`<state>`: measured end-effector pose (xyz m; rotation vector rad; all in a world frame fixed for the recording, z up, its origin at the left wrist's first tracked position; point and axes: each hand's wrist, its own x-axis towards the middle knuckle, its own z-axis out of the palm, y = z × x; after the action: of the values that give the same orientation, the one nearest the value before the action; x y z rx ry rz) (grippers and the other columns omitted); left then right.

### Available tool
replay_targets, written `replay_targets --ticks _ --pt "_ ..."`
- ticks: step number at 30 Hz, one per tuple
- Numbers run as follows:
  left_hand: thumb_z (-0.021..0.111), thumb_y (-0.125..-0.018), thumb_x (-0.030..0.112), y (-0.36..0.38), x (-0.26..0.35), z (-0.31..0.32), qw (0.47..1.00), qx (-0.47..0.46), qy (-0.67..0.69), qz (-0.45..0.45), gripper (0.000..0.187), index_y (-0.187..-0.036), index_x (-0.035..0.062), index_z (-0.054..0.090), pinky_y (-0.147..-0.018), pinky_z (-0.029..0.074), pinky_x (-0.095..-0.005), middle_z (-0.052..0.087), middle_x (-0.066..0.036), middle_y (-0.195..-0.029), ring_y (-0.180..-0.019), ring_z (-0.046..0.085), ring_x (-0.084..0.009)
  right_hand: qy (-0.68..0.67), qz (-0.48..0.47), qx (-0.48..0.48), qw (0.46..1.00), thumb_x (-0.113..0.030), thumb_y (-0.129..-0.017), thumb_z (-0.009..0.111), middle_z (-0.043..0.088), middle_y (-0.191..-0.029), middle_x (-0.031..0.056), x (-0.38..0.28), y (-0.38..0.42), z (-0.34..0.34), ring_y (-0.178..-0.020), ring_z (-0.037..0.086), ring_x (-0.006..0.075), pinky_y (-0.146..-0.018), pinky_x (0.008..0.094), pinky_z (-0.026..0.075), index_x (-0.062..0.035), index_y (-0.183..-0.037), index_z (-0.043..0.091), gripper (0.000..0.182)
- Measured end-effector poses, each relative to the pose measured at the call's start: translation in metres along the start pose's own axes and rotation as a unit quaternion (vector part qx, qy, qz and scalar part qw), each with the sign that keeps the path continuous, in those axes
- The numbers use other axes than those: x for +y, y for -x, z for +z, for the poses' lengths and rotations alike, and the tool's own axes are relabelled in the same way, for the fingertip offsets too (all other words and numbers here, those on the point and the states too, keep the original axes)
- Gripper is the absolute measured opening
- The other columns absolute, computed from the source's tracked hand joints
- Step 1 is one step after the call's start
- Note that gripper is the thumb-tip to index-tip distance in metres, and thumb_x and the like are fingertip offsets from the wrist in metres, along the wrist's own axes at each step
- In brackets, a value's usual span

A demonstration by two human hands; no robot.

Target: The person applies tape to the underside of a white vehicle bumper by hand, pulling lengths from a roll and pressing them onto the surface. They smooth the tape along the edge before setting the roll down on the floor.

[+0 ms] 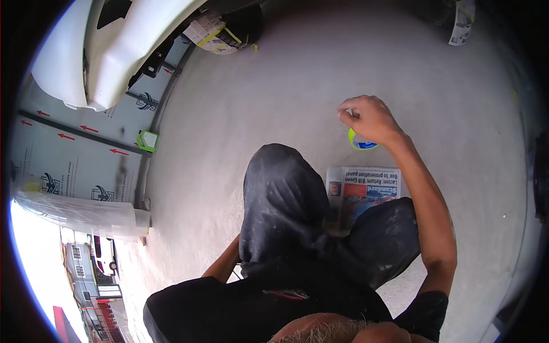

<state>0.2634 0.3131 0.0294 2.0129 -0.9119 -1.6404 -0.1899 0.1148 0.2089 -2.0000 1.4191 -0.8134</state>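
Observation:
My right hand [369, 119] is held out over the concrete floor with its fingers curled in and the thumb close to the forefinger. What sits between the fingertips, if anything, I cannot tell. Just below the palm and wrist shows a roll of yellow-green tape [352, 140] with a blue inner core, partly covered by the hand. Nearer my knees, a folded newspaper [366, 177] lies on the floor, partly under my bent leg in this view. My left forearm runs down behind the other knee, where the leg hides the left hand.
A pale car body panel [120, 51] overhangs at upper left. Newspaper and tape cover a wheel [214, 35] behind it; more newspaper [462, 23] hangs at upper right. A green box [147, 141] stands by the panelled wall. Beside it lies a plastic-wrapped part [86, 214].

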Motion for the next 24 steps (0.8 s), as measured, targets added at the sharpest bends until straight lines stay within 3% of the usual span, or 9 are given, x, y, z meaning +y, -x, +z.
replay_targets --ticks 1,4,7,13,15,19,24 --pt "0.048 -0.106 0.049 0.004 -0.002 0.000 1.000 0.003 0.001 0.003 0.058 -0.066 0.0076 0.052 -0.060 0.042 -0.0319 0.047 -0.001 -0.061 -0.059 0.046 -0.0126 -0.004 -0.014 0.009 1.000 -0.025 -0.091 0.069 0.070 -0.073 0.0137 0.001 -0.001 0.004 -0.066 0.066 0.0225 -0.069 0.0371 0.052 -0.0048 -0.107 0.078 0.027" --pt "0.045 -0.106 0.051 0.016 -0.007 0.001 1.000 0.005 0.000 0.001 0.061 -0.065 0.0073 0.050 -0.060 0.040 -0.0326 0.045 0.000 -0.061 -0.059 0.044 -0.0127 -0.029 -0.004 0.022 0.999 -0.026 -0.090 0.068 0.073 -0.088 0.0154 -0.004 -0.003 0.007 -0.087 0.070 0.0306 -0.085 0.0416 0.055 -0.0104 -0.100 0.079 0.022" --pt "0.042 -0.106 0.054 0.027 -0.013 0.003 1.000 0.010 0.006 0.004 0.063 -0.064 0.0070 0.048 -0.059 0.037 -0.0333 0.043 0.000 -0.060 -0.059 0.042 -0.0128 -0.032 0.010 -0.014 0.999 -0.026 -0.089 0.068 0.073 -0.088 0.0152 0.001 -0.011 0.011 -0.088 0.071 0.0305 -0.086 0.0417 0.055 -0.0099 -0.103 0.079 0.024" --pt "0.036 -0.107 0.059 0.042 -0.022 0.008 0.999 0.028 0.023 0.017 0.069 -0.062 0.0064 0.044 -0.058 0.033 -0.0347 0.039 0.000 -0.060 -0.059 0.037 -0.0130 -0.019 -0.051 0.025 0.998 -0.027 -0.090 0.068 0.073 -0.087 0.0149 0.005 -0.010 0.024 -0.086 0.070 0.0303 -0.085 0.0411 0.054 -0.0095 -0.106 0.079 0.026" --pt "0.034 -0.107 0.061 0.043 -0.024 0.008 0.998 0.040 0.030 0.029 0.071 -0.062 0.0062 0.043 -0.058 0.032 -0.0352 0.038 0.000 -0.059 -0.059 0.036 -0.0131 -0.029 -0.013 -0.015 0.999 -0.027 -0.090 0.068 0.073 -0.089 0.0151 -0.001 -0.008 0.022 -0.086 0.070 0.0302 -0.085 0.0406 0.054 -0.0093 -0.106 0.079 0.026" --pt "0.030 -0.107 0.064 0.038 -0.021 0.009 0.985 0.132 0.029 0.103 0.075 -0.060 0.0058 0.041 -0.057 0.029 -0.0362 0.035 0.001 -0.059 -0.059 0.033 -0.0132 0.017 0.031 -0.050 0.998 -0.025 -0.094 0.068 0.075 -0.103 0.0206 -0.011 -0.002 0.010 -0.094 0.074 0.0297 -0.087 0.0376 0.056 -0.0009 -0.111 0.076 0.031" --pt "0.025 -0.107 0.068 0.033 -0.003 0.012 0.933 0.292 -0.013 0.211 0.080 -0.059 0.0053 0.037 -0.056 0.025 -0.0373 0.031 0.001 -0.058 -0.059 0.030 -0.0134 0.018 0.024 -0.015 0.999 -0.023 -0.094 0.068 0.076 -0.107 0.0200 0.002 -0.003 0.010 -0.098 0.074 0.0320 -0.089 0.0375 0.056 -0.0010 -0.113 0.076 0.030"
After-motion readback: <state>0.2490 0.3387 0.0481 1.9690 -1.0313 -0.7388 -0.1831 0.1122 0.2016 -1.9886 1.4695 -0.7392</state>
